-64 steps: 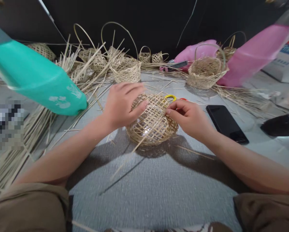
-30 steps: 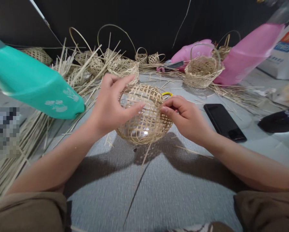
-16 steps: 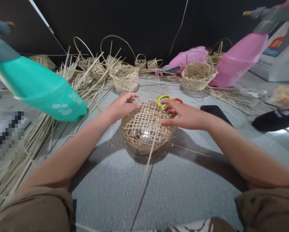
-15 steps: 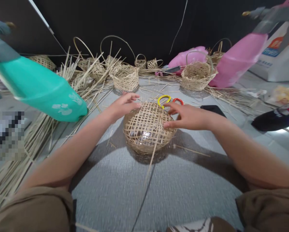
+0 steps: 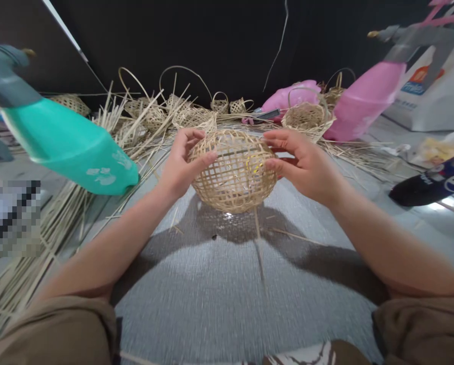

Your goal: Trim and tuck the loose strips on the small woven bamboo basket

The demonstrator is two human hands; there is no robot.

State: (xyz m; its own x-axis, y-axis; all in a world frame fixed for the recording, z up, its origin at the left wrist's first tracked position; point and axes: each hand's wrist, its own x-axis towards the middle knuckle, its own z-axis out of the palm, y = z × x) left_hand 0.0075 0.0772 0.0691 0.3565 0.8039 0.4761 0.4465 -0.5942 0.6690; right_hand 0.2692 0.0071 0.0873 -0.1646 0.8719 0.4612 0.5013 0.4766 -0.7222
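Screening a yellow handle (image 5: 255, 170), the woven basket (image 5: 230, 191) fronts smaller baskets (image 5: 237, 106).

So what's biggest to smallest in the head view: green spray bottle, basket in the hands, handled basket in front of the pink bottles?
1. Green spray bottle, partly cut off
2. Held basket
3. Handled basket, though it's farther away

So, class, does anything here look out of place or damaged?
Mildly untidy: loose strips lie strewn about the table, and one blurred strip trails below the basket that the left hand and right hand hold, unlike the woven rest. At the back, a pink bottle seems to lie on its side. Nothing looks spilled.
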